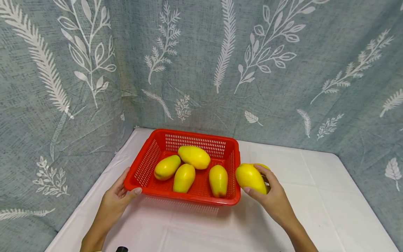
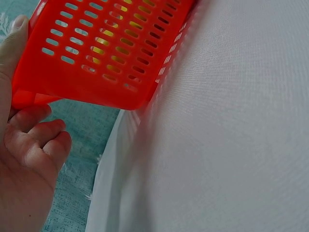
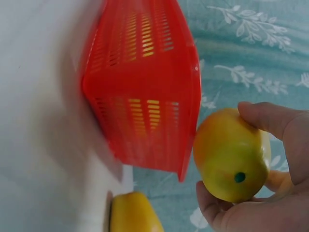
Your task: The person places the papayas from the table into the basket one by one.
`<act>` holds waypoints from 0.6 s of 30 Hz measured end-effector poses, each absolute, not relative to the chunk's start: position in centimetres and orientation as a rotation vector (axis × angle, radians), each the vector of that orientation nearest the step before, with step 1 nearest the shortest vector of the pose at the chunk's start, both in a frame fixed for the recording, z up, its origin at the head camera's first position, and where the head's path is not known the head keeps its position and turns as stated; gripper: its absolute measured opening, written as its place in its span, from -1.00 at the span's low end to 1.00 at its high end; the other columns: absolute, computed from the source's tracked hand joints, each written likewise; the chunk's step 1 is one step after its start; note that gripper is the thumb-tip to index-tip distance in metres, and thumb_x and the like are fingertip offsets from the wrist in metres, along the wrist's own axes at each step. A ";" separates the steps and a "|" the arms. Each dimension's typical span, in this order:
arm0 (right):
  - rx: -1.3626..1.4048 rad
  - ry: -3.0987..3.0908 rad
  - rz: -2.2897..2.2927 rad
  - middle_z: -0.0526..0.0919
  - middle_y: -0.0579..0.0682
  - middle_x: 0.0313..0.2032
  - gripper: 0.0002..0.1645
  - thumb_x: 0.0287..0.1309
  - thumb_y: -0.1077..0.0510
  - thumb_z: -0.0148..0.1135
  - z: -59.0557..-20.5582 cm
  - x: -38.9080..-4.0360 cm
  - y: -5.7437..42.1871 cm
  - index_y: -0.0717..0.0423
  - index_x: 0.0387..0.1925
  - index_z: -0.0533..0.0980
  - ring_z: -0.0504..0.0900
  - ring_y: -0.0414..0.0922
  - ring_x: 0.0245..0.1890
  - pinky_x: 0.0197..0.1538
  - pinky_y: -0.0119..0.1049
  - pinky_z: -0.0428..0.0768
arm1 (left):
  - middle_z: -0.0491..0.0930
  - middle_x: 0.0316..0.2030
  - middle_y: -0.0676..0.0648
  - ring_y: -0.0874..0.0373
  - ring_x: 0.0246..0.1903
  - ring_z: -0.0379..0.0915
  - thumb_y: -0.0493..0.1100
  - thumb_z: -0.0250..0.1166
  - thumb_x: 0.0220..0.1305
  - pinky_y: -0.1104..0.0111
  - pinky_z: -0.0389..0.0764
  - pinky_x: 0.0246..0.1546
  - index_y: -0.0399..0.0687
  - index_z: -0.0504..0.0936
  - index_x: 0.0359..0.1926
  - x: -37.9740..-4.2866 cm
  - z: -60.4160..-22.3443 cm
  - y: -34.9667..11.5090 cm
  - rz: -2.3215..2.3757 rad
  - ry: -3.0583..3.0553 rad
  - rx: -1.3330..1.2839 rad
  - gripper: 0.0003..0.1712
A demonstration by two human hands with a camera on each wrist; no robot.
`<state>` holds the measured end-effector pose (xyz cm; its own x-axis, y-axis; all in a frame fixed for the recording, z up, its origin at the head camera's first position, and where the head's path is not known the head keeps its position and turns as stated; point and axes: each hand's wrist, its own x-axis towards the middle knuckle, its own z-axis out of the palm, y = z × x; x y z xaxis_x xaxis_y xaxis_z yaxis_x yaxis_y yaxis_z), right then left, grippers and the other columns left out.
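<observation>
A red plastic basket [image 1: 189,197] with slotted sides stands on the white-covered table, holding several yellow mangoes [image 1: 184,178]. At its front left corner my left hand [image 1: 114,199] grips the rim, thumb on top and fingers below. My right hand [image 1: 272,196] holds another mango [image 1: 251,179] between thumb and fingers, just outside the basket's right rim. In the right wrist view this mango shows a dark green spot on its end and overlaps the rim's edge. One more mango [image 3: 133,212] lies on the table to the right of the basket, mostly hidden behind my right hand in the head view.
A grey-green curtain [image 1: 201,105] with white leaf prints hangs behind the table and along both sides. White cloth [image 1: 315,196] covers the tabletop right of the basket. A small black object [image 1: 121,249] shows at the bottom edge of the head view.
</observation>
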<state>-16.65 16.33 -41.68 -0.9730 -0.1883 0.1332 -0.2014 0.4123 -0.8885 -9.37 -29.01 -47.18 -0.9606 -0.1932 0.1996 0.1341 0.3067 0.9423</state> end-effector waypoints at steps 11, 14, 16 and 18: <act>0.363 -2.634 1.739 0.45 -0.01 0.35 -0.11 0.24 -0.08 0.55 -40.6 -15.9 14.1 -0.17 0.52 0.35 0.54 0.04 0.14 0.09 -0.34 0.67 | 0.15 0.58 -0.42 0.71 0.19 0.33 -0.30 0.41 0.42 0.74 0.50 0.09 -0.18 0.00 0.70 -9.4 -47.3 -29.1 -1.717 -2.281 0.031 0.02; 0.383 -2.628 1.767 0.47 0.00 0.33 -0.10 0.23 -0.07 0.55 -40.5 -15.9 13.5 -0.16 0.52 0.35 0.55 0.04 0.13 0.09 -0.31 0.68 | 0.14 0.59 -0.41 0.69 0.21 0.32 -0.29 0.41 0.42 0.74 0.49 0.10 -0.17 0.00 0.70 -9.4 -47.4 -29.1 -1.712 -2.282 0.026 0.02; 0.401 -2.616 1.794 0.47 0.00 0.34 -0.10 0.23 -0.06 0.55 -40.5 -15.9 13.1 -0.15 0.53 0.34 0.56 0.05 0.13 0.09 -0.28 0.69 | 0.14 0.59 -0.40 0.68 0.21 0.32 -0.30 0.41 0.42 0.74 0.48 0.11 -0.18 0.00 0.70 -9.4 -47.4 -29.1 -1.709 -2.282 0.024 0.02; 0.414 -2.609 1.809 0.48 -0.01 0.33 -0.09 0.22 -0.06 0.55 -40.5 -15.9 12.6 -0.16 0.53 0.35 0.56 0.05 0.14 0.09 -0.25 0.69 | 0.15 0.59 -0.41 0.68 0.21 0.33 -0.31 0.41 0.42 0.74 0.49 0.10 -0.19 0.00 0.70 -9.4 -47.4 -29.1 -1.708 -2.277 0.019 0.02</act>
